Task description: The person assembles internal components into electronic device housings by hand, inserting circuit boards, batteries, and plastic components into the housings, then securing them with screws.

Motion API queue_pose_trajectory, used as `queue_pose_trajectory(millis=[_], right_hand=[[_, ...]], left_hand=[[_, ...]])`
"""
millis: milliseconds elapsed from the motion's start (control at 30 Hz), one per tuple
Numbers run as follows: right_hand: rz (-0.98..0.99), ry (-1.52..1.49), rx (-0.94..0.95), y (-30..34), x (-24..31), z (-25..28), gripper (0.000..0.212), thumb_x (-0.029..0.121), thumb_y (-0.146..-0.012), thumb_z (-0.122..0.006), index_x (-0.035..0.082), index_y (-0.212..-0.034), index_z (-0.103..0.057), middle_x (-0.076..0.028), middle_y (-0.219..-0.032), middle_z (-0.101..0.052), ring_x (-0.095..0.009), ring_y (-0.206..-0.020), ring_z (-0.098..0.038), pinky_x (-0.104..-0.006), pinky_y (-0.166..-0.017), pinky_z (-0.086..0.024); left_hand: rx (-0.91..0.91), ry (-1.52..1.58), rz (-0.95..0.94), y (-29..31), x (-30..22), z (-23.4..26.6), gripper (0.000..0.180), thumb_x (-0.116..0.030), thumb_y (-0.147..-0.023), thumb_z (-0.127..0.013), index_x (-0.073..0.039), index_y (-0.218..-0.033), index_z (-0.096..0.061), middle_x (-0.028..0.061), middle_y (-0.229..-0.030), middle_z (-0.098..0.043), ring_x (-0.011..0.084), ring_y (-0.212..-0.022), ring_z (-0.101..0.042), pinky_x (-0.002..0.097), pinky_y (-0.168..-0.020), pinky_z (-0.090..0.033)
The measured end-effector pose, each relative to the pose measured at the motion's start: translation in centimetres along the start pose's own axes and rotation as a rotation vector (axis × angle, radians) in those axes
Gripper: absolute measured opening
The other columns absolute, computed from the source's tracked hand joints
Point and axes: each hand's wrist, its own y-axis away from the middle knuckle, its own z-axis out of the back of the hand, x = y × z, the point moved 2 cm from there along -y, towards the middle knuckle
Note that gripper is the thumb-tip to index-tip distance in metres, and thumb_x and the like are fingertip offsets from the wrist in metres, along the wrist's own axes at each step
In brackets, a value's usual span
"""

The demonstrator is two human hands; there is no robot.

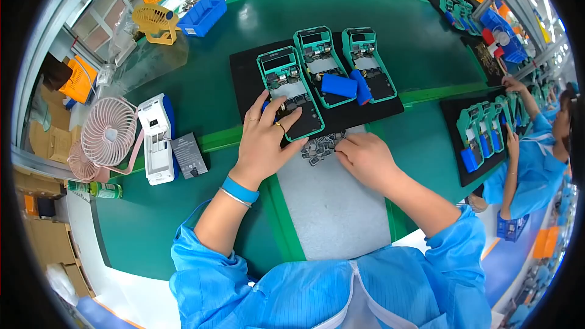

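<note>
My left hand (263, 137) rests with fingers spread on the lower part of a green-framed handheld device housing (291, 88), its circuit board and inner parts bare. A bit of blue shows beside those fingers; what it belongs to is mostly hidden. My right hand (367, 159) has its fingertips pinched together at the right edge of a heap of small grey parts (320, 150); anything between them is hidden. To the right lie two more such housings, a middle one (315, 55) and a right one (364, 55). Blue cylindrical batteries (339, 86) lie on these two.
The housings lie on a black mat (247, 64) on a green table. At left stand a pink fan (109, 131), a white-and-blue device (157, 140) and a dark flat battery pack (189, 155). Farther back are a yellow fan (155, 22) and blue bin (204, 16). A co-worker (530, 152) sits right.
</note>
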Motion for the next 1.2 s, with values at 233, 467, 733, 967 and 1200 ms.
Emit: queue_pose_trajectory(millis=[233,467,733,967,1200], right_hand=[[0.045,0.275,0.259,-2.3,1.4,0.2,0.004,0.004,-0.078,-0.061,0.002,-0.08,-0.063,-0.013,-0.084,-0.066,-0.031,-0.079,-0.069,-0.0423,-0.066,-0.056],[0.008,0.103,0.319,-7.8,0.8,4.9,0.005,0.009,-0.08,-0.065,0.007,-0.085,-0.066,-0.01,-0.08,-0.066,-0.03,-0.072,-0.066,-0.0394,-0.06,-0.051],[0.19,0.023,-0.065,-12.5,1.0,4.7,0.009,0.008,-0.076,-0.07,0.008,-0.078,-0.06,-0.005,-0.077,-0.056,-0.025,-0.075,-0.061,-0.038,-0.061,-0.05],[0.506,0.288,-0.142,-15.2,-1.6,1.1,0.016,0.007,-0.07,-0.071,0.011,-0.075,-0.057,-0.001,-0.08,-0.051,-0.02,-0.082,-0.056,-0.0318,-0.064,-0.053],[0.554,0.374,-0.067,-16.2,-1.5,0.4,0.017,0.011,-0.067,-0.071,0.011,-0.075,-0.056,-0.001,-0.083,-0.051,-0.019,-0.085,-0.055,-0.0298,-0.065,-0.052]], left_hand=[[-0.038,0.002,0.005,-0.2,0.0,0.3,0.051,-0.032,-0.073,-0.082,-0.014,-0.12,-0.071,0.011,-0.136,-0.052,0.04,-0.137,-0.037,0.053,-0.108,-0.036],[-0.035,0.027,0.029,-0.5,0.2,1.3,0.053,-0.03,-0.071,-0.083,-0.016,-0.12,-0.071,0.0091,-0.135,-0.053,0.0387,-0.137,-0.038,0.0485,-0.109,-0.037],[-0.022,0.053,0.045,-0.6,0.6,1.7,0.053,-0.031,-0.069,-0.083,-0.015,-0.119,-0.071,0.0094,-0.133,-0.053,0.0377,-0.135,-0.039,0.0487,-0.108,-0.037],[-0.061,0.075,0.045,-0.7,0.6,1.6,0.054,-0.031,-0.068,-0.084,-0.015,-0.118,-0.072,0.0093,-0.131,-0.052,0.0371,-0.134,-0.04,0.05,-0.107,-0.038],[-0.045,0.084,0.045,-0.5,0.7,1.7,0.054,-0.032,-0.068,-0.084,-0.015,-0.118,-0.072,0.009,-0.13,-0.052,0.0366,-0.135,-0.04,0.0523,-0.108,-0.037]])
